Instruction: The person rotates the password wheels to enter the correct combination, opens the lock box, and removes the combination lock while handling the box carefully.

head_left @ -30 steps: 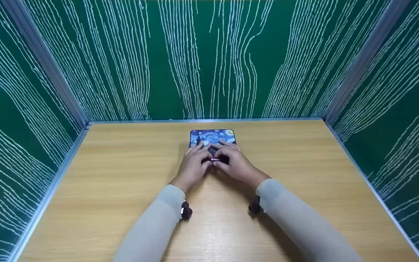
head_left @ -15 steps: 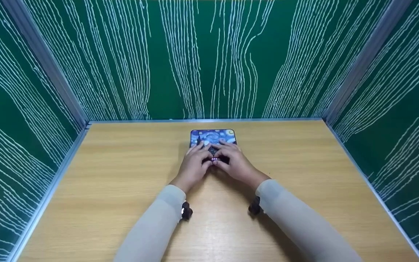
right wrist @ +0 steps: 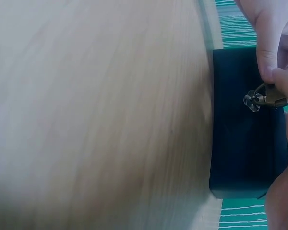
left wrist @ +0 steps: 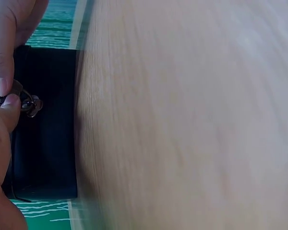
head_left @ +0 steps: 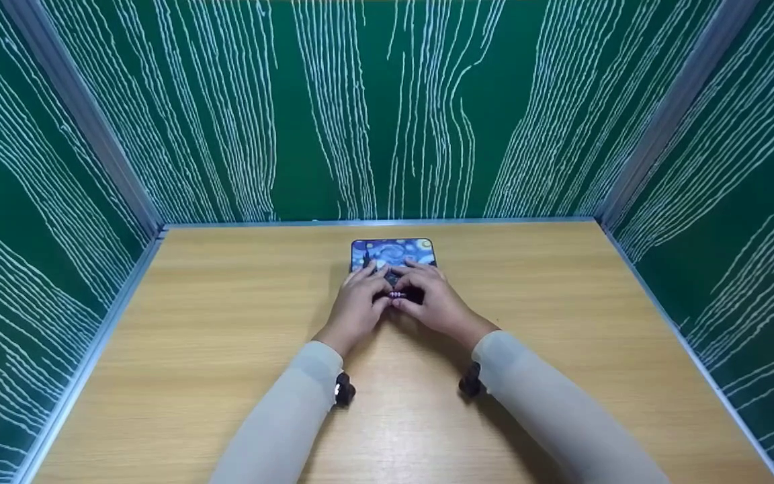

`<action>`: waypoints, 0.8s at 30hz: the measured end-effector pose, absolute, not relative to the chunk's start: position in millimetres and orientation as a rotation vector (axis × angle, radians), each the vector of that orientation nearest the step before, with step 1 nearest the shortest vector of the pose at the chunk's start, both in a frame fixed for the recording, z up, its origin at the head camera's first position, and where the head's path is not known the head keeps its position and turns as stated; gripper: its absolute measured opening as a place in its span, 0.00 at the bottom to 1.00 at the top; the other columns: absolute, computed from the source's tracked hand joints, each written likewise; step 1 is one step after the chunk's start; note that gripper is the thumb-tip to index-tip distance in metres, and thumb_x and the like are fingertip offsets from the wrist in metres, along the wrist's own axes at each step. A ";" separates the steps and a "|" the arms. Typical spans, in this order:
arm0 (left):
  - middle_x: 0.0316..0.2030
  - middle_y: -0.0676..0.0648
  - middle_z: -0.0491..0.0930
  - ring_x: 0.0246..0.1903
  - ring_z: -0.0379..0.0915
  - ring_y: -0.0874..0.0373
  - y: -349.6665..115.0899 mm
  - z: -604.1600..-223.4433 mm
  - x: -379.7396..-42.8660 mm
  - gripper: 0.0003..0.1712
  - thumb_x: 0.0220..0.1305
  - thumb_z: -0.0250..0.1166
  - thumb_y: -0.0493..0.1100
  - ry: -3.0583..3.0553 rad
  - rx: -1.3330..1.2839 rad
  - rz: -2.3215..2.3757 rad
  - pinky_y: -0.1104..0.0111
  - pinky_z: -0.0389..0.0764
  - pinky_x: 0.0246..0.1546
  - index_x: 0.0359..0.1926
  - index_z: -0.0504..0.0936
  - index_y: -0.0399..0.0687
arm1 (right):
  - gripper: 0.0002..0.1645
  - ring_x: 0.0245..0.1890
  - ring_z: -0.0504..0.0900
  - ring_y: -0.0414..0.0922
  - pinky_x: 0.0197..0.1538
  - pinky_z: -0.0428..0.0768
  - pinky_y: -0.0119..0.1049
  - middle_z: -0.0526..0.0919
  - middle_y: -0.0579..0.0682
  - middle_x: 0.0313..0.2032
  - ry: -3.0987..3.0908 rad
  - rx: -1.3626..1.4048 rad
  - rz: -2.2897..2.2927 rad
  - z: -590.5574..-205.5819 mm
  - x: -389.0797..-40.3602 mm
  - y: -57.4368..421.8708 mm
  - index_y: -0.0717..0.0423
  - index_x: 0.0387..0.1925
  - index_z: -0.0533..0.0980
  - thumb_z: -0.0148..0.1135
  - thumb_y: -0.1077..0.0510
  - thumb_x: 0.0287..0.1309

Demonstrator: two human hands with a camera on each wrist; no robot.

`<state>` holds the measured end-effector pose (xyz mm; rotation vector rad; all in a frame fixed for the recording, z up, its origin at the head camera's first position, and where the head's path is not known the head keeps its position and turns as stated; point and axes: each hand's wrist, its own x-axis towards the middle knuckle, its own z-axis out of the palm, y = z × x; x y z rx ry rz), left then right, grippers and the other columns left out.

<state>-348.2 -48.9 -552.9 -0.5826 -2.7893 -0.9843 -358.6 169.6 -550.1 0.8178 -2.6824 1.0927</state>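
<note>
Head view shows the left hand point(head_left: 358, 296) and right hand point(head_left: 435, 296) meeting at the front of a dark box point(right wrist: 242, 143), which stands on the tabletop point(head_left: 387, 403) near its far edge. Fingers point(right wrist: 268, 57) of both hands pinch a small metal padlock point(right wrist: 274, 98) beside a clasp point(right wrist: 251, 101) on the front wall; some fingertips rest over the blue painted lid point(head_left: 392, 251).

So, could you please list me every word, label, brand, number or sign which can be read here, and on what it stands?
No readable text in any view.
Padlock: small pale marks in the head view, too small to read; fingers hide part of it.
Box lid: painted swirls, no visible lettering.
</note>
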 end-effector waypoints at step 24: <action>0.84 0.53 0.72 0.90 0.58 0.47 -48.6 -550.7 -346.3 0.04 0.80 0.72 0.45 -2.779 -0.578 -1.002 0.44 0.53 0.93 0.50 0.91 0.53 | 0.10 0.89 0.66 0.59 0.91 0.56 0.71 0.81 0.43 0.79 -2.716 0.788 1.102 -548.9 -358.2 169.0 0.45 0.53 0.89 0.76 0.48 0.76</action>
